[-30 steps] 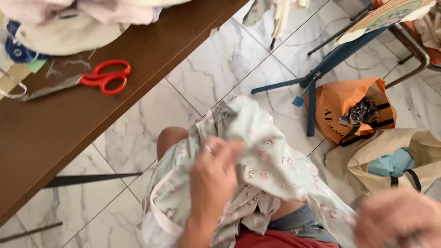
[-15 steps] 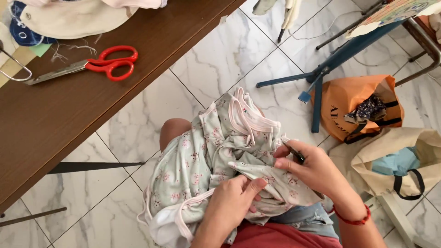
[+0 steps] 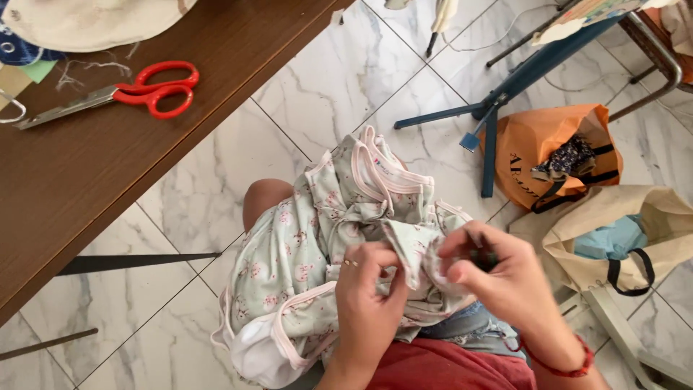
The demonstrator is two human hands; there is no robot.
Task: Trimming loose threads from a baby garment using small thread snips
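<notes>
brown table, red scissors, cloth scraps

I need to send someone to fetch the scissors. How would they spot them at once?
Look at the long brown table along the left side. Near its far end, beside a cream cloth, lie the scissors, flat on the wood. Their bright red handles and long silver blades set them apart from everything else on the table.

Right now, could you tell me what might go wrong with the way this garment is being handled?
The floral garment is bunched on the lap, so both hands, left hand and right hand, may pinch the wrong layer. Its pink-trimmed edge hangs low and could slip towards the floor.
</notes>
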